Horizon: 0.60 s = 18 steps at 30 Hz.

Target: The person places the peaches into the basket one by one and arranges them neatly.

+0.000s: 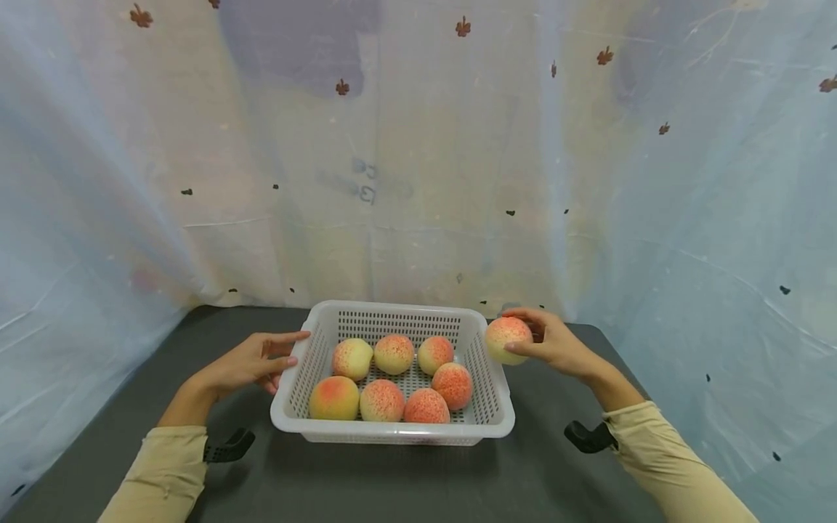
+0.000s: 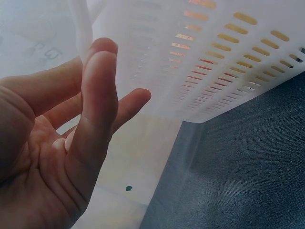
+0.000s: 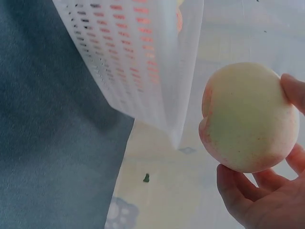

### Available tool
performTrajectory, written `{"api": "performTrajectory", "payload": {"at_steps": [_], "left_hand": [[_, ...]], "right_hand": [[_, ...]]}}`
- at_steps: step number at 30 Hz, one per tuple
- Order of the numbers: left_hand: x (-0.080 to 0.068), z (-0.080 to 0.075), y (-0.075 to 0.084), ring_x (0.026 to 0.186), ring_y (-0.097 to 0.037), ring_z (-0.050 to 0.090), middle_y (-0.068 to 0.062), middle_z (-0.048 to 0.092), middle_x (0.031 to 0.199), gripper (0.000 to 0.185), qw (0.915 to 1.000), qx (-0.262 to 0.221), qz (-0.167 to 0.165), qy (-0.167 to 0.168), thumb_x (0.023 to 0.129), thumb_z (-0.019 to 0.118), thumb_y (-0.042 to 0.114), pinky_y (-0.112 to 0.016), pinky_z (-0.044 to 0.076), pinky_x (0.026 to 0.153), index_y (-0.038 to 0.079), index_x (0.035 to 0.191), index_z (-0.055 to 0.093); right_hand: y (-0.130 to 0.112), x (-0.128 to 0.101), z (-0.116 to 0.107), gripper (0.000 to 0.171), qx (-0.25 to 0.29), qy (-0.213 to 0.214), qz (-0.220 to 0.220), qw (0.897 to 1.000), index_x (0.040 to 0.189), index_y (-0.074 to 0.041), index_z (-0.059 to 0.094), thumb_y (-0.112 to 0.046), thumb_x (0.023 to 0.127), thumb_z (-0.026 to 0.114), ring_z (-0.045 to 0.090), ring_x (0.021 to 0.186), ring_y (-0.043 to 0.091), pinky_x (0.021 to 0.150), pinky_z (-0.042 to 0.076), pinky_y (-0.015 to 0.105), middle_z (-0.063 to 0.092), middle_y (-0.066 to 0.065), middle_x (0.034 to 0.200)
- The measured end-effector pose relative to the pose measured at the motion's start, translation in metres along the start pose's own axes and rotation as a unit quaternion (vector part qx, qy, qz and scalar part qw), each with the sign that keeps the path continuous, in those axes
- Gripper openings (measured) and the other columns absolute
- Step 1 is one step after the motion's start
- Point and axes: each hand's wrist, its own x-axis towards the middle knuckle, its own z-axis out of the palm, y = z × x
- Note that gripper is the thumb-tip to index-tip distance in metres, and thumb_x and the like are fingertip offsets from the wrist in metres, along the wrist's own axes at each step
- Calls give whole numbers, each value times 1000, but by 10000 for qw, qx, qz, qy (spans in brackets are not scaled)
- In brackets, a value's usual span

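Observation:
My right hand (image 1: 556, 345) holds a yellow-and-red peach (image 1: 508, 340) between thumb and fingers, beside the right rim of a white plastic basket (image 1: 399, 428). In the right wrist view the peach (image 3: 250, 117) shows its pale side and crease, apart from the basket wall (image 3: 167, 95). At the basket's left side, my left hand (image 1: 245, 363) has its fingers loosely extended against the rim. The left wrist view shows that hand (image 2: 66, 129) close to the perforated wall (image 2: 190, 57), without a wrapped grip. Several peaches (image 1: 382, 399) lie inside the basket in two rough rows.
The basket stands on a dark table (image 1: 392, 479). A pale plastic sheet (image 1: 425, 181) with small leaf-like marks hangs behind and at both sides. Black wrist mounts (image 1: 229, 445) show at both cuffs.

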Motion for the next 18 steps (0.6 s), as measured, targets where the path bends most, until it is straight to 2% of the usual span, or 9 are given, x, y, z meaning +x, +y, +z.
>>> {"api": "performTrajectory", "payload": {"at_steps": [7, 18], "left_hand": [[0, 0, 1, 64, -13, 69, -35, 49, 146, 70, 10000, 6, 59, -13, 102, 61, 22, -48, 63, 64, 4, 160, 27], [0, 0, 0, 64, -13, 69, -36, 49, 145, 69, 10000, -26, 11, -7, 102, 62, 23, -48, 63, 64, 5, 160, 27]], "right_hand": [[-10, 6, 10, 57, 78, -105, -144, 9998, 142, 2, 51, -8, 91, 74, 66, 98, 14, 79, 59, 27, 62, 25, 125], [-29, 23, 23, 62, -81, -329, -141, 9993, 145, 2, 49, -13, 92, 75, 65, 105, 22, 82, 59, 28, 62, 22, 130]]}}
